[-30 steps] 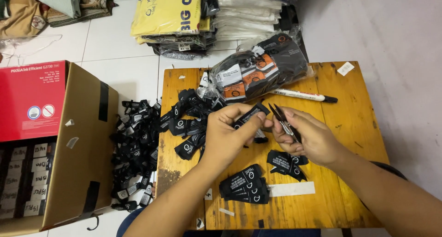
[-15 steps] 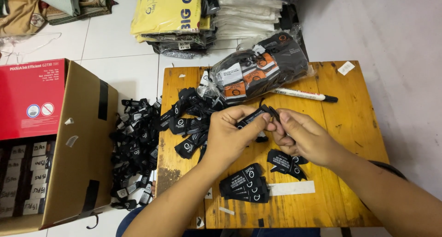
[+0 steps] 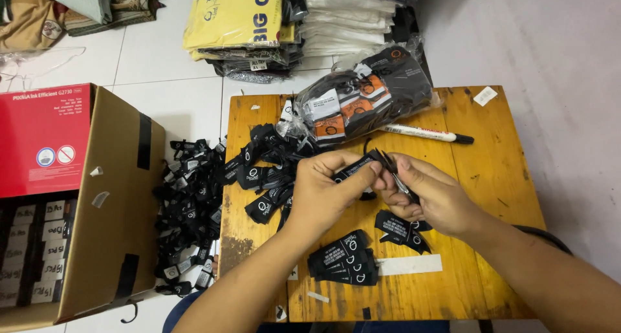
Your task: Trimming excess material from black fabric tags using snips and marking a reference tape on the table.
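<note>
Left hand (image 3: 323, 191) is pinching a black woven label (image 3: 354, 168) between thumb and fingers, holding it just above the wooden surface (image 3: 491, 171). The label is sticking out to the right of the left hand, its far end meeting the right hand (image 3: 430, 194). Right hand is closing its fingertips on that end of the label, fingers pressed together; a thin shiny strip is showing under its thumb, cannot tell what it is. Both hands are touching each other at the fingertips, near the middle of the surface.

A small stack of black labels (image 3: 343, 262) is lying on the surface just below the left forearm. A few more black labels (image 3: 400, 229) are lying under the right hand. A white strip (image 3: 409, 265) is lying just beside the stack, to its right. A loose heap of black labels (image 3: 265, 171) is spreading over the left part of the surface, and more of them (image 3: 187, 210) are piling on the floor between the surface and a cardboard box (image 3: 123, 197). A clear plastic bag of labels (image 3: 365, 97) is sitting at the far edge of the surface. A white marker with black cap (image 3: 427, 134) is lying just beside the bag, beyond the hands. Stacks of folded packed garments (image 3: 259, 22) are lying on the floor farther back.
</note>
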